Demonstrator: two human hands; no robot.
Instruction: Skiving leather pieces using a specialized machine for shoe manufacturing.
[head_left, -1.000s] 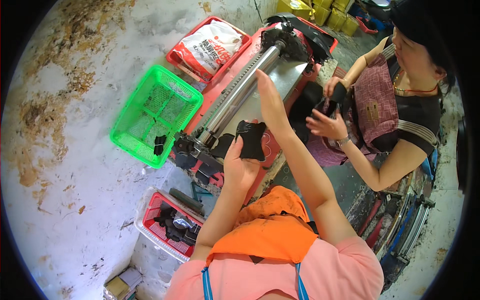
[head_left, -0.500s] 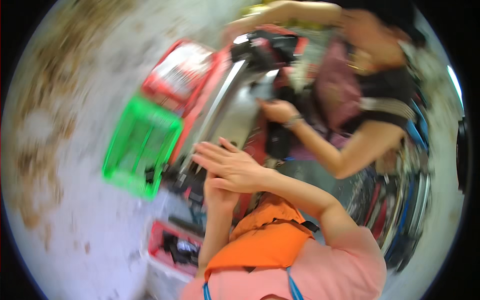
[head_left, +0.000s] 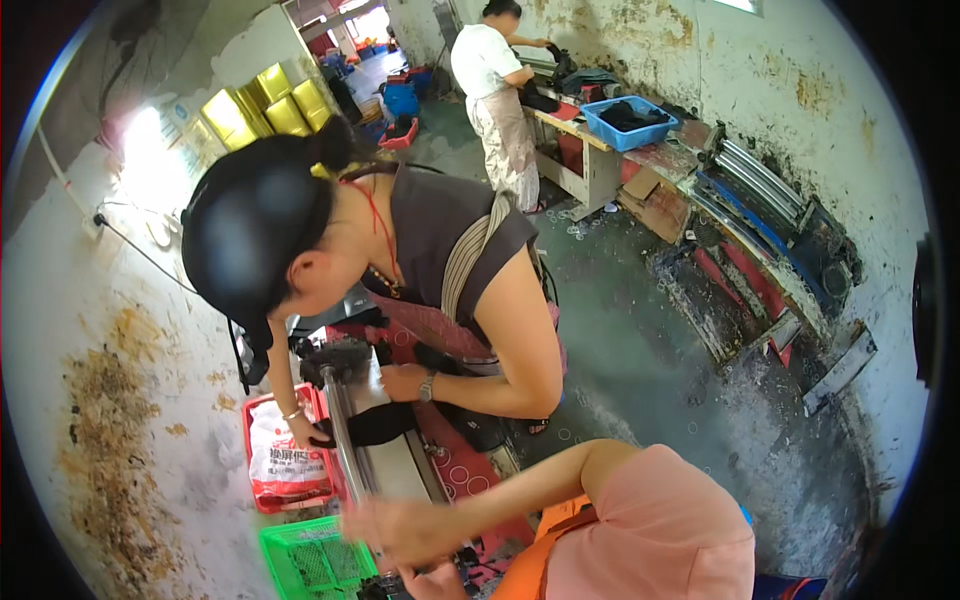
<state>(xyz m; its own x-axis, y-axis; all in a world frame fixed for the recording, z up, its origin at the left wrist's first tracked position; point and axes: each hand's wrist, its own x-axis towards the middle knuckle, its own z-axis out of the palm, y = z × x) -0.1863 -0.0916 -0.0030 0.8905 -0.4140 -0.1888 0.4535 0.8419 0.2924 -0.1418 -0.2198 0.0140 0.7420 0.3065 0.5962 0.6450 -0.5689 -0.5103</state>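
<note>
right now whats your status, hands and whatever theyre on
Right hand blurred above the green basket, grip unclear. Left hand not seen. Metal roller just beyond. Co-worker's hand on dark piece at the roller.

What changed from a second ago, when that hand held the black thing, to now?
The view swung up and round, so the co-worker fills the middle. The black piece the left hand held a second ago is no longer seen; one blurred hand reaches toward the green basket. The basket, red tray and roller machine stayed put.

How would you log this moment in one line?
right hand: blurred, beside green basket, near roller machine | left hand: frame edge, unclear | co-worker: hands at machine
</note>
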